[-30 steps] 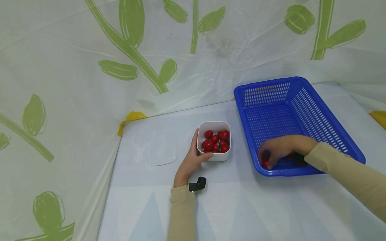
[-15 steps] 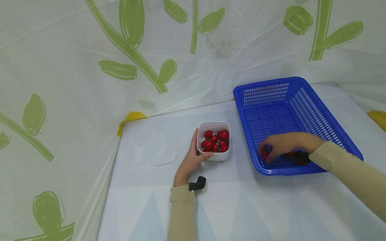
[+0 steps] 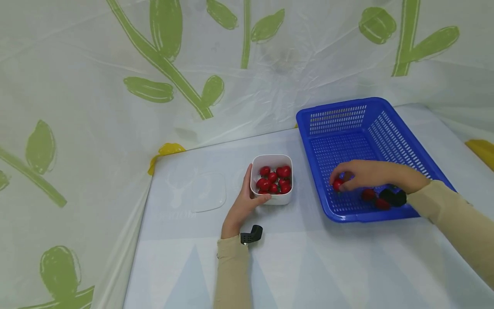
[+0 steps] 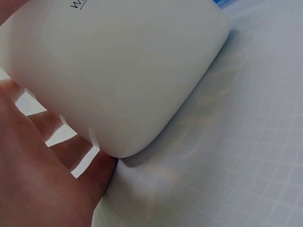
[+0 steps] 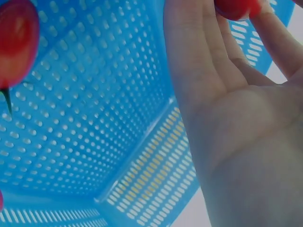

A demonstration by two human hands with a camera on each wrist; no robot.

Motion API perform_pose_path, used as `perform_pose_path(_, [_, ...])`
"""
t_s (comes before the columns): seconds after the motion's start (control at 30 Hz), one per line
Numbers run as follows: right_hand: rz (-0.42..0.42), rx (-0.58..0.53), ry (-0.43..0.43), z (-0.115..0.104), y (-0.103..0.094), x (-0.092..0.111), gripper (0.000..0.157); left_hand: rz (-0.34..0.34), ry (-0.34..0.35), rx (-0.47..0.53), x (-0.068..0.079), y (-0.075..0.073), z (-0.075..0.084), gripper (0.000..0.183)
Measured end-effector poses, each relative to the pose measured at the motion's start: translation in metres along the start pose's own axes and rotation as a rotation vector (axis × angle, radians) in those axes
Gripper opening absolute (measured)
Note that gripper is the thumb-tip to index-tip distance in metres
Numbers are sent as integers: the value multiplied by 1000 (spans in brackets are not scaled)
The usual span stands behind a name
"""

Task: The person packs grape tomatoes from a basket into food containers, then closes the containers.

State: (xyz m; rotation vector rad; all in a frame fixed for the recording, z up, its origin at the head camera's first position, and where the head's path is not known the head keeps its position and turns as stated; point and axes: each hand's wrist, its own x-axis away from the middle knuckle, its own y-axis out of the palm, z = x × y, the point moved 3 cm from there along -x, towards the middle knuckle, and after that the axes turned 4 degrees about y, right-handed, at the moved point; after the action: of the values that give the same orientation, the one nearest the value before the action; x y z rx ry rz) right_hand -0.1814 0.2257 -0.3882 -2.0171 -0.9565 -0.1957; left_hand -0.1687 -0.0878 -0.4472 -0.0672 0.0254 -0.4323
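Note:
My left hand (image 3: 242,209) grips a white square container (image 3: 281,199), its thumb at the front and fingers along the left side. Several cherry tomatoes (image 3: 263,184) lie inside it. The left wrist view shows the container's smooth wall (image 4: 123,71) close up, fingers bent against its edge. Over the near left part of a blue basket (image 3: 359,217), my right hand (image 3: 360,174) pinches a cherry tomato (image 3: 337,185) between thumb and fingers. That same tomato (image 5: 236,6) shows at the fingertips in the right wrist view. Other tomatoes (image 3: 368,195) lie on the basket floor beneath the hand.
Left of the container, a transparent square lid (image 3: 210,192) lies on the white tablecloth (image 3: 293,257). Black wrist cameras (image 3: 252,234) are worn on both wrists. Behind the table hangs a white curtain (image 3: 216,51) with green leaf prints.
My right hand has taken hold of a tomato and lifted it a little from the basket floor, uncovering other tomatoes. The left hand keeps its grip on the container.

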Motion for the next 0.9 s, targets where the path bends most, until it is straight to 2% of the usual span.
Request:
perform_pose_path(0.13, [53, -21, 15, -2, -8, 4, 32, 10, 2, 27, -4, -3, -11, 94])
perform_pose_path(0.33, [152, -33, 22, -6, -13, 8, 37, 26, -2, -30, -7, -5, -25, 91])
perform_pose_path(0.43, [210, -27, 12, -13, -15, 9, 34, 16, -5, -26, -4, -3, -14, 92])
perform_pose_path(0.57, [286, -14, -47, -32, -18, 12, 33, 1, -7, -13, 0, 0, 1, 92])
perform_pose_path(0.73, [365, 6, -85, -53, -18, 16, 32, 4, 13, -7, 0, 0, 1, 93])
perform_pose_path(0.9, [470, -57, -124, -72, -15, 18, 31, 0, 6, 0, 0, 0, 2, 93])
